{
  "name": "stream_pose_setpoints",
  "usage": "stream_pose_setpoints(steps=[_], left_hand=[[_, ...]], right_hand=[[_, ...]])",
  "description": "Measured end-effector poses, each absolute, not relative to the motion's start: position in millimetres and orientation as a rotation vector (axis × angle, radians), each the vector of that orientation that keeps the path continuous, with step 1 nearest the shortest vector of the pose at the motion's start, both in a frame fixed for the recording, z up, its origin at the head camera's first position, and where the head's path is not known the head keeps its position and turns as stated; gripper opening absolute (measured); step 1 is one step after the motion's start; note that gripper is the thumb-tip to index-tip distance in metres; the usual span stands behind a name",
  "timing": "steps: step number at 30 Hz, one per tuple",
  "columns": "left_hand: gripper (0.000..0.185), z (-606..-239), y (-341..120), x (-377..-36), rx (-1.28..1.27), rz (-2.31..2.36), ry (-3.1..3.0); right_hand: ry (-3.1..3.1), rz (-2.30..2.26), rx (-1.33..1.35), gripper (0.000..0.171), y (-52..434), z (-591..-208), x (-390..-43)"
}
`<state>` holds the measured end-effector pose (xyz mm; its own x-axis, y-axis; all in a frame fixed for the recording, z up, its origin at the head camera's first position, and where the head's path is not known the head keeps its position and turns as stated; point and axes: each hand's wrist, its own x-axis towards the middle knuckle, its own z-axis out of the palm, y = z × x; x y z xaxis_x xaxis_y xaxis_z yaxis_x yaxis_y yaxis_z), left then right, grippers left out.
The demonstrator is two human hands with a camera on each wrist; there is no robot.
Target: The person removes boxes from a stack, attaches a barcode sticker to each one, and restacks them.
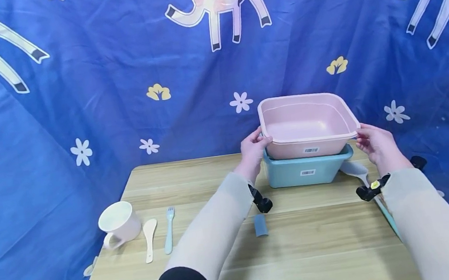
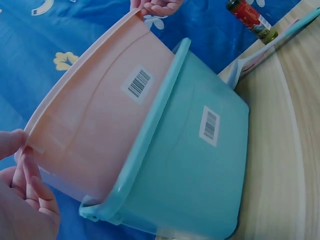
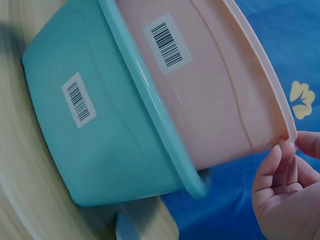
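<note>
A pink plastic basin (image 1: 308, 122) sits partly inside a teal basin (image 1: 295, 171) at the back of the table, its rim well above the teal one. My left hand (image 1: 253, 150) pinches the pink rim at its left corner, the thumb over the edge. At the right corner my right hand (image 1: 378, 144) pinches the same rim between thumb and fingers. Both basins carry a barcode label on the front. In the left wrist view the pink wall (image 2: 105, 110) rises out of the teal basin (image 2: 200, 140). The inside of the teal basin is hidden.
At the left stand a white mug (image 1: 119, 223), a cream spoon (image 1: 149, 238) and a light blue fork (image 1: 170, 230). A grey-headed utensil (image 1: 355, 169) with a teal handle lies by my right arm. A red-labelled jar (image 2: 252, 21) is behind it. A blue patch (image 1: 260, 225) lies mid-table.
</note>
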<state>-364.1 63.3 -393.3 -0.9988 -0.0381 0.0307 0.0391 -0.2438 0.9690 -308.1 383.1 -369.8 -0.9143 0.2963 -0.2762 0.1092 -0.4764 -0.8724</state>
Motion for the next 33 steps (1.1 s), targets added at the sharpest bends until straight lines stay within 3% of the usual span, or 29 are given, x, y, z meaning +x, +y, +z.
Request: stream_pose_setpoints(steps=[10, 21, 33], left_hand=[[0.051, -416.5, 60.2, -359.2, 0.095, -2.485, -1.945], [0.051, -438.7, 55.0, -357.3, 0.103, -2.398, -2.14], [0.057, -447.1, 49.2, -352.3, 0.115, -2.18, -2.344]], right_hand=[[-1.635, 2.467, -0.738, 0.017, 375.5, -398.3, -309.0], [-1.795, 2.364, -0.815, 0.049, 368.4, -420.0, -309.2], [-2.024, 2.166, -0.784, 0.051, 366.3, -430.9, -307.7]])
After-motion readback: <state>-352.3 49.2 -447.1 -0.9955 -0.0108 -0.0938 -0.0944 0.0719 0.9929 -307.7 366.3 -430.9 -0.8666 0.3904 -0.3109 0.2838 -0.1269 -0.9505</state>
